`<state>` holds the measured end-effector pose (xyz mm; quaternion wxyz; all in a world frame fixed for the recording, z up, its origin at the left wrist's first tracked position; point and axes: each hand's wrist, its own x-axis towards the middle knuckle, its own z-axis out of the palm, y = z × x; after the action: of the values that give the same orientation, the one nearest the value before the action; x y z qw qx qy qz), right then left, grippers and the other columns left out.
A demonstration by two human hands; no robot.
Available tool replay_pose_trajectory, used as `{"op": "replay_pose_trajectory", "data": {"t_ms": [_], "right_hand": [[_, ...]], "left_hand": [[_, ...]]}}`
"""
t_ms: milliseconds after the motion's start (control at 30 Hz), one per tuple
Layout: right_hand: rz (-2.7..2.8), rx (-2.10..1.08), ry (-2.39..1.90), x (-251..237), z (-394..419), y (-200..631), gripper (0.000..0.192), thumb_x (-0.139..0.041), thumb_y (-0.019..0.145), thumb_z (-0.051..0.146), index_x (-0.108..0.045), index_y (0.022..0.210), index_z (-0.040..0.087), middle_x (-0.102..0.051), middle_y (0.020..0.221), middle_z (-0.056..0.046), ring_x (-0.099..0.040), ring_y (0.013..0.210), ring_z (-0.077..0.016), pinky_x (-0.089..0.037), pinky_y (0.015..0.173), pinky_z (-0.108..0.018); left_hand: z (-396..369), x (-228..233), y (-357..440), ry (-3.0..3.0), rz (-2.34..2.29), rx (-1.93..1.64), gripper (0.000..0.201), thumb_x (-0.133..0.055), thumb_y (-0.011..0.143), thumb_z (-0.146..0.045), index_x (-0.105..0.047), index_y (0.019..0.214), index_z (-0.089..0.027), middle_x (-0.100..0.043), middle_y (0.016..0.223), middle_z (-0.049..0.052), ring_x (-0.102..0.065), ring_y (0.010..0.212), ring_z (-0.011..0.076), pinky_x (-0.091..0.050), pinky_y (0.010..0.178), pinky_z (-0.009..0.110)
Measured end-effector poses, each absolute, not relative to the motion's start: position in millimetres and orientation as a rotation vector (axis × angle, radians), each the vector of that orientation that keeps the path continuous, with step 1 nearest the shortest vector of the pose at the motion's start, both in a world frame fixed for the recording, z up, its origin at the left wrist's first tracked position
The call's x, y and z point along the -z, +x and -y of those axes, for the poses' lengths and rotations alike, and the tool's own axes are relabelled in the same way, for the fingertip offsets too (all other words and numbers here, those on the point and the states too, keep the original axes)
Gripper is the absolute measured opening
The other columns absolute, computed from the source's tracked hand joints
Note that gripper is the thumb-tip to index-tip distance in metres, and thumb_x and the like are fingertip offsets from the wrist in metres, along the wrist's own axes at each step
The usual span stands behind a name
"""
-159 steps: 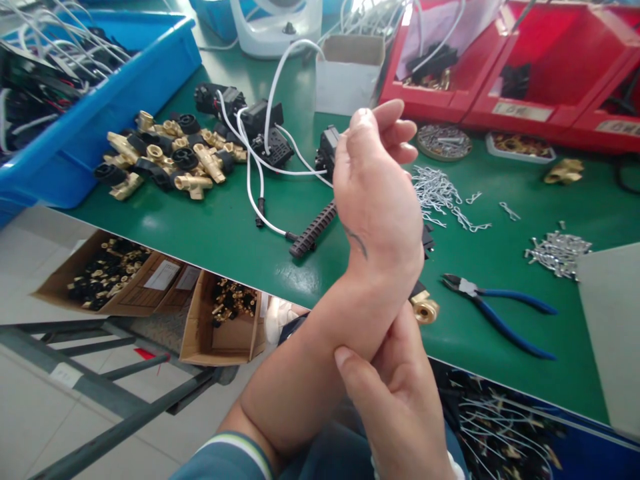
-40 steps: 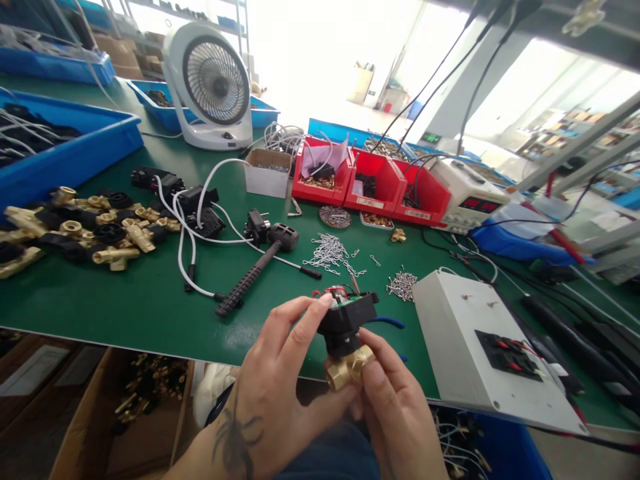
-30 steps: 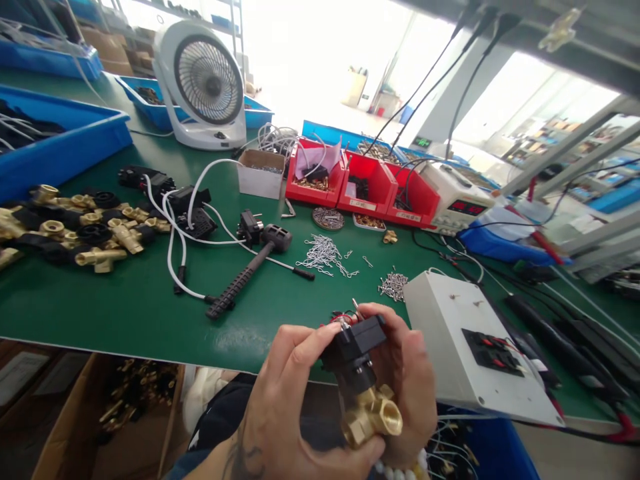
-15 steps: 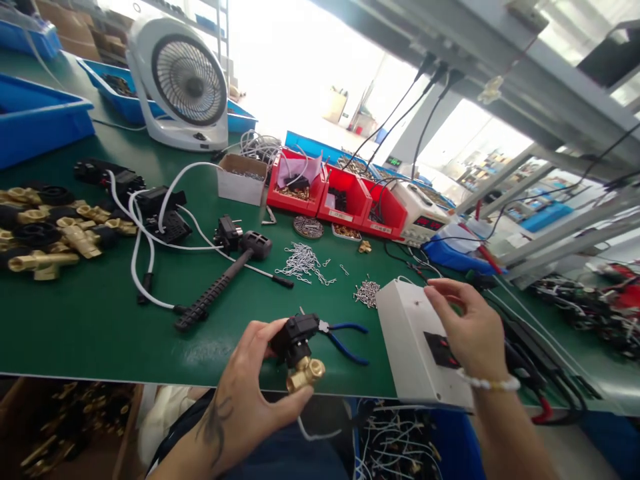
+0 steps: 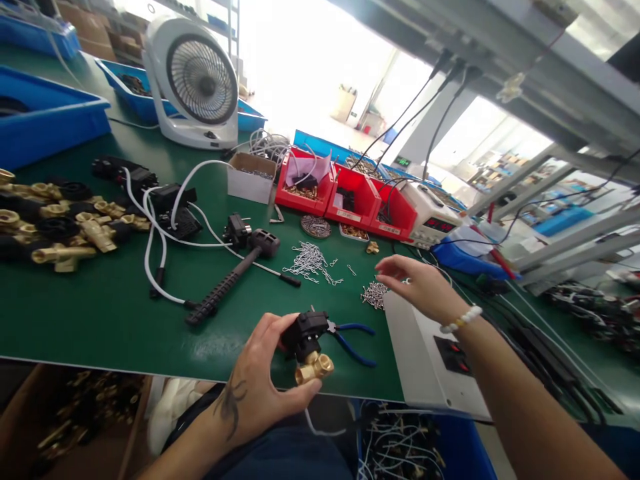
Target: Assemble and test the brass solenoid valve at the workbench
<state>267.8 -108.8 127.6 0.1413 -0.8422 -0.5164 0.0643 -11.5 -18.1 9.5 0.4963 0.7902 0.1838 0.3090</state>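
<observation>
My left hand [image 5: 265, 373] grips a brass valve fitting with a black plastic housing [image 5: 307, 327] on top, held at the near edge of the bench. Its fingers are behind the housing and the thumb presses on the brass. Over the far end of a white switch box [image 5: 415, 360] is my right hand [image 5: 417, 287], with its fingers stretched out and nothing visible in them. Its fingertips hover close to a small pile of screws [image 5: 373, 295]. Blue-handled pliers [image 5: 356, 327] lie open just beyond the held fitting. Wire spring clips [image 5: 309, 259] are heaped farther back.
A black spray lance [image 5: 225, 283] and white cables lie left of centre, with brass fittings [image 5: 97, 233] piled farther left. Red bins [image 5: 350, 215], a cardboard box [image 5: 249, 185] and a power supply [image 5: 433, 223] line the back. A fan [image 5: 205, 80] stands behind.
My right hand has moved left and away from me, from above the switch box towards the screws. My left hand still holds the valve fitting. The whole view has shifted slightly.
</observation>
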Motion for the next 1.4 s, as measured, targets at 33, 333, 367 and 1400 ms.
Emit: {"op": "replay_pose_trajectory", "data": {"t_ms": [33,333,367,1400], "right_hand": [[1.602,-0.232,-2.411,-123,91,254,0.012,-0.066,0.085,0.024,-0.067,0.096,0.020,-0.070,0.094,-0.004,-0.064,0.083,-0.0192,-0.051,0.078,-0.034],[1.932,-0.349,-2.447,-62,-17,206,0.016,-0.066,0.095,0.021,-0.065,0.108,0.014,-0.062,0.117,-0.008,-0.060,0.106,-0.0232,-0.051,0.095,-0.045],[1.919,-0.362,-2.453,-59,-18,207,0.014,-0.066,0.095,0.022,-0.065,0.107,0.014,-0.062,0.116,-0.008,-0.061,0.105,-0.0229,-0.051,0.094,-0.045],[0.920,-0.809,-1.831,-85,111,164,0.044,-0.055,0.087,0.049,-0.059,0.122,0.022,-0.064,0.091,-0.004,-0.060,0.076,-0.0158,-0.053,0.075,-0.032]], "left_hand": [[18,-9,-12,1.915,-0.444,-0.754,0.063,-0.068,0.072,-0.021,-0.044,0.130,-0.026,-0.054,0.109,0.003,-0.059,0.096,0.0198,-0.054,0.084,0.036],[16,-7,-13,1.917,-0.431,-0.753,0.065,-0.068,0.071,-0.021,-0.043,0.131,-0.025,-0.052,0.110,0.004,-0.057,0.099,0.0207,-0.055,0.085,0.037],[16,-7,-13,1.917,-0.429,-0.748,0.065,-0.068,0.071,-0.022,-0.043,0.131,-0.025,-0.053,0.111,0.004,-0.057,0.099,0.0209,-0.055,0.086,0.037],[16,-4,-13,1.916,-0.407,-0.787,0.069,-0.068,0.070,-0.022,-0.043,0.134,-0.025,-0.053,0.113,0.003,-0.057,0.100,0.0187,-0.053,0.088,0.033]]}}
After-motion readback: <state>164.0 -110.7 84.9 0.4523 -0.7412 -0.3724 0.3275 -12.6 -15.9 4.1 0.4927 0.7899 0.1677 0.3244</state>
